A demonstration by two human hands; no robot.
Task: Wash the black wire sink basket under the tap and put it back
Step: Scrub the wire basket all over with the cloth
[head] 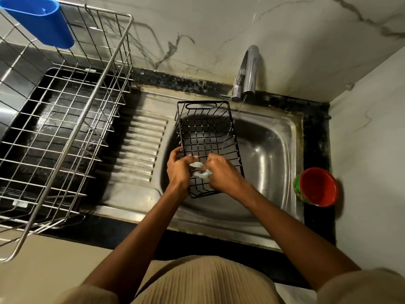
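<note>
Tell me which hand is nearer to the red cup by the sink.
Right. The right hand is at the black wire basket's near end, on the side facing the red cup; the left hand grips the basket's far side.

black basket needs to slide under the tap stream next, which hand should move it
Left. The left hand already grips the black basket at its near left edge; the right hand is busy with the white scrub.
</note>
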